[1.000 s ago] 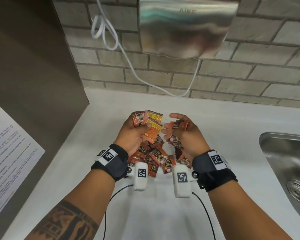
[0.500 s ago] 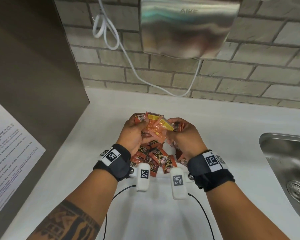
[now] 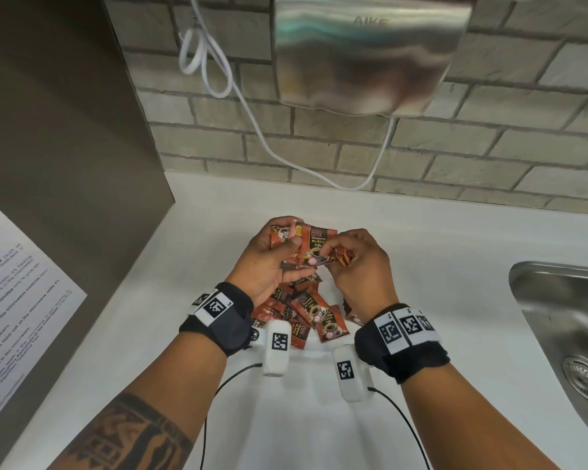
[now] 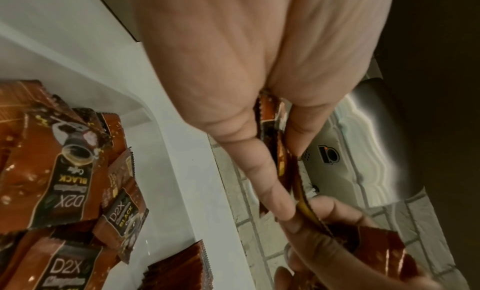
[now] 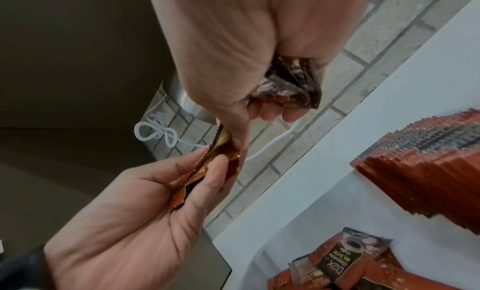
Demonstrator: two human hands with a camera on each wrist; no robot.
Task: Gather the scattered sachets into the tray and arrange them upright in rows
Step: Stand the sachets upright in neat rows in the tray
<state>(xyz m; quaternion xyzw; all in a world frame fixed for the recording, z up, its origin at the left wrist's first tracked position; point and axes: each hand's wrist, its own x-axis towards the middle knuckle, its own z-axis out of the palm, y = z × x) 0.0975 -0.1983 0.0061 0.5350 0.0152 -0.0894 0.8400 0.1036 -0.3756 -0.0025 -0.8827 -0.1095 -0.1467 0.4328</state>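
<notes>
Orange-brown coffee sachets lie loose in a pile inside a white tray on the counter. My left hand grips a fanned bunch of sachets above the pile. My right hand keeps a few sachets curled in its palm. Its thumb and forefinger pinch one sachet that the left thumb also presses against the bunch. In the right wrist view a tight row of sachets stands on edge in the tray.
A steel sink is sunk into the counter at the right. A metal hand dryer and its white cable hang on the brick wall behind. A dark panel with a paper notice closes the left side.
The hands, apart a second ago with a bunch each, have come together. The right hand now pinches a sachet against the left hand's bunch.
</notes>
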